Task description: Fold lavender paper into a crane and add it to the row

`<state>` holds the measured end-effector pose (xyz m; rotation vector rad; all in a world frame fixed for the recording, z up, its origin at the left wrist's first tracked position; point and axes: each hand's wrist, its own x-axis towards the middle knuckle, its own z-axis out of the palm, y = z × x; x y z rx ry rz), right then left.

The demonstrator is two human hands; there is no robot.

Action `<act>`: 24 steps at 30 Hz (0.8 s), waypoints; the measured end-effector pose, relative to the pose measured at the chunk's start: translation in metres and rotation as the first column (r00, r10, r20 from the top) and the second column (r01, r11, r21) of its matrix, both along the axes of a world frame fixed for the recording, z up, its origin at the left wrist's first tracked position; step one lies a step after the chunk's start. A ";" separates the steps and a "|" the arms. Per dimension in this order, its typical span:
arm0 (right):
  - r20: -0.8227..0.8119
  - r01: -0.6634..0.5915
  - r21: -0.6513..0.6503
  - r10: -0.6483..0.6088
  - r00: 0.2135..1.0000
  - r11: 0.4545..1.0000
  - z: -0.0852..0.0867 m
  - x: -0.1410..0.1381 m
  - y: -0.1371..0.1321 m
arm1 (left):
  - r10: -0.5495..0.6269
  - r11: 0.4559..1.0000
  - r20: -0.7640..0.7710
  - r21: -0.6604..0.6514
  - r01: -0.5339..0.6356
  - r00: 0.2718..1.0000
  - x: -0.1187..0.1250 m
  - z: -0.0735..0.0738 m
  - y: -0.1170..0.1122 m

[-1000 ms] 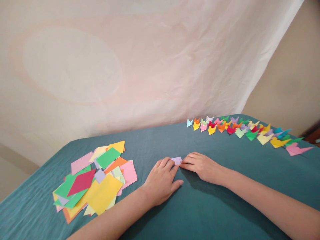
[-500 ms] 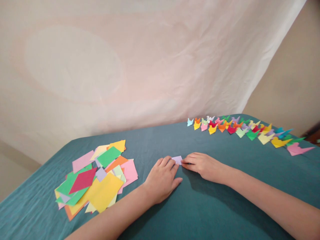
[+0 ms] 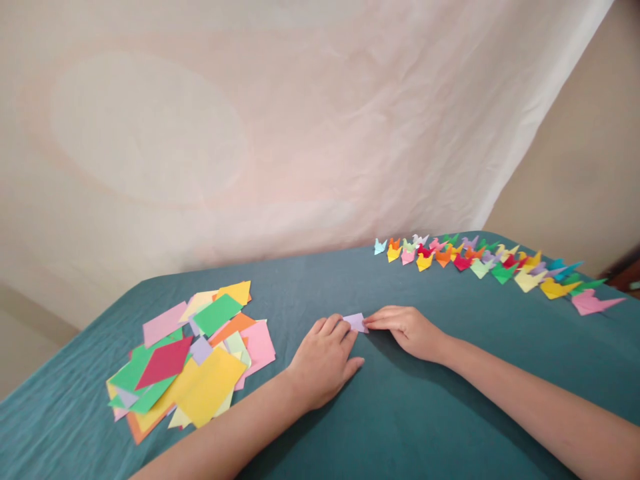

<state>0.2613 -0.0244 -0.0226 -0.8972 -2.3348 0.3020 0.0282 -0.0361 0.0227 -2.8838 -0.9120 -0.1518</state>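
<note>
A small lilac paper piece point(image 3: 356, 322) lies flat on the teal tablecloth point(image 3: 410, 427) between my hands. My left hand point(image 3: 325, 360) rests palm down with its fingers stretched out, their tips pressing the paper's left side. From the right, my right hand point(image 3: 407, 330) lies low on the cloth, fingers held together, the fingertips pressing the paper's right edge. Most of the paper is hidden under the fingers.
A loose heap of coloured paper squares point(image 3: 190, 360) lies at the left of the table. A long row of small folded paper cranes point(image 3: 495, 265) runs along the far right edge. A pale cloth backdrop point(image 3: 250, 133) hangs behind the table.
My right hand has drawn slightly in toward the paper, with its fingers closer together. My left hand and the paper have stayed in place.
</note>
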 end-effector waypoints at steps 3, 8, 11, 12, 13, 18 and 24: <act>0.092 0.003 0.061 -0.009 0.996 0.998 0.002 -0.004 -0.004 | -0.001 1.000 0.006 0.004 0.001 1.000 0.000 -0.001 0.000; 0.219 0.002 0.151 -0.035 0.975 0.989 0.002 -0.008 -0.006 | -0.004 1.000 0.015 0.005 0.004 1.000 -0.001 -0.002 0.001; 0.257 -0.004 0.169 -0.040 0.966 0.986 0.000 -0.008 -0.005 | -0.010 1.000 0.024 -0.010 0.011 1.000 -0.002 -0.003 0.001; 0.266 -0.004 0.171 -0.043 0.963 0.985 0.000 -0.008 -0.004 | -0.011 1.000 0.027 -0.018 0.011 1.000 -0.002 -0.003 0.000; 0.273 -0.004 0.174 -0.044 0.961 0.985 0.000 -0.008 -0.004 | -0.010 1.000 0.031 -0.025 0.010 0.999 -0.002 -0.003 0.000; 0.272 -0.014 0.185 -0.037 0.962 0.983 0.001 -0.009 -0.004 | 0.001 1.000 0.043 -0.030 0.000 0.999 -0.001 -0.005 -0.001; 0.273 -0.019 0.195 -0.036 0.961 0.981 0.001 -0.008 -0.004 | 0.036 0.999 0.046 0.013 -0.036 0.998 -0.001 -0.005 -0.001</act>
